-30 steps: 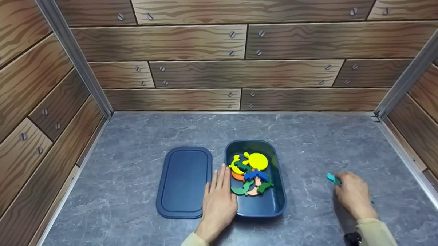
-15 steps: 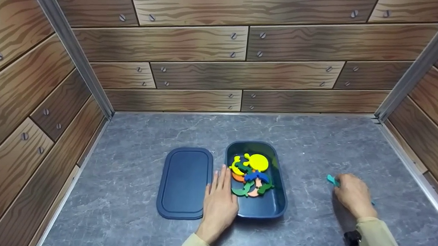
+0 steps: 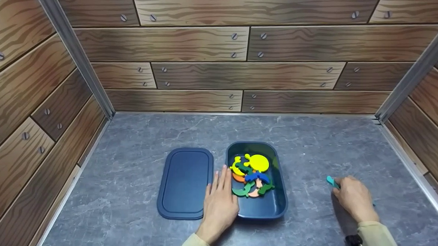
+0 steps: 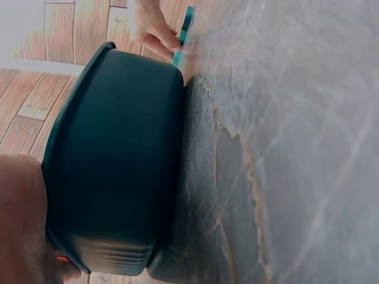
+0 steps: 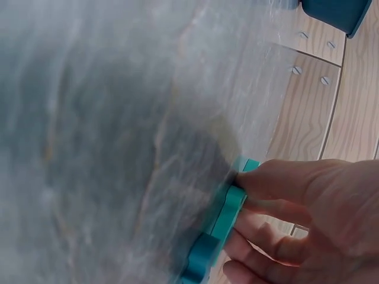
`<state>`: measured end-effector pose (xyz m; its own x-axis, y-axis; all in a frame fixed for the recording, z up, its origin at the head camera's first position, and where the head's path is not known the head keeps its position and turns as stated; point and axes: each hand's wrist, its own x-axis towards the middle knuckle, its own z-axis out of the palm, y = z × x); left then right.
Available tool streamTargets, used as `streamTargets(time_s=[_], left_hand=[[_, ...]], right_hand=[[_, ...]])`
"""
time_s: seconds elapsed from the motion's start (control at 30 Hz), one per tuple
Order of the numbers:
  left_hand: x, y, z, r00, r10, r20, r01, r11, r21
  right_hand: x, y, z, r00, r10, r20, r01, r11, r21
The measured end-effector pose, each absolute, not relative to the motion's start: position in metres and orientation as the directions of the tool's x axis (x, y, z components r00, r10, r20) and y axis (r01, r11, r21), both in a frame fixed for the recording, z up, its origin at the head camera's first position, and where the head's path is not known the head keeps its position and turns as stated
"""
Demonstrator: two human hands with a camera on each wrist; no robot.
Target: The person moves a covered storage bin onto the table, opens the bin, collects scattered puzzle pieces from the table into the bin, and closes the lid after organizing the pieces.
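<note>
My left hand (image 3: pixel 220 203) rests with straight fingers along the left rim of a dark blue box (image 3: pixel 261 211). Inside it lies a heap of flat toy pieces: a yellow turtle-like one (image 3: pixel 258 163), a blue curved one (image 3: pixel 257 177), and several green, orange, pink and yellow ones. Well to the right, my right hand (image 3: pixel 354 198) pinches a flat teal toy piece (image 5: pixel 228 216) between thumb and fingers, low at the tabletop. The right wrist view shows a darker teal part (image 5: pixel 200 257) at the piece's lower end. In the left wrist view the box's side wall (image 4: pixel 118 154) fills the middle.
A dark blue lid (image 3: pixel 186 183) lies flat left of the box, beside my left hand. Wood-patterned panels (image 3: pixel 198 75) enclose the grey marbled tabletop (image 3: pixel 137 156) at the back and sides, with metal strips along the edges.
My right hand has shifted very slightly towards me and to the right, still pinching the teal piece. The left hand, box and lid stay in place.
</note>
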<state>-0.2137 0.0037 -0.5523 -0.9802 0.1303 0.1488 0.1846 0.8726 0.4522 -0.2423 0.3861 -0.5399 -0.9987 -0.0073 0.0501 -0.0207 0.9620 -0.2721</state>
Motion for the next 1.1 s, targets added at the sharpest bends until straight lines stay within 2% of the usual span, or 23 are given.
streamTargets(time_s=[0.1, 0.37, 0.53, 0.73, 0.93, 1.1], left_hand=[[-0.215, 0.003, -0.553, -0.98, 0.133, 0.146, 0.186, 0.872, 0.453], [-0.215, 0.004, -0.552, -0.981, 0.127, 0.144, 0.179, 0.877, 0.445], [-0.216, 0.004, -0.552, -0.981, 0.128, 0.147, 0.181, 0.878, 0.442], [-0.216, 0.004, -0.553, -0.981, 0.125, 0.147, 0.179, 0.877, 0.445], [-0.216, 0.004, -0.552, -0.981, 0.129, 0.147, 0.182, 0.874, 0.451], [-0.216, 0.004, -0.551, -0.98, 0.129, 0.152, 0.186, 0.868, 0.461]], right_hand=[[-0.242, 0.386, -0.541, -0.998, -0.009, 0.062, -0.026, 0.959, -0.284], [-0.25, 0.383, -0.541, -0.998, 0.055, -0.022, 0.059, 0.935, -0.35], [-0.253, 0.382, -0.538, -0.99, 0.076, -0.116, 0.117, 0.909, -0.401], [-0.255, 0.384, -0.536, -0.974, 0.039, -0.223, 0.143, 0.87, -0.471], [-0.255, 0.383, -0.538, -0.976, 0.042, -0.215, 0.149, 0.847, -0.511], [-0.253, 0.378, -0.542, -0.988, 0.071, -0.138, 0.138, 0.808, -0.573]])
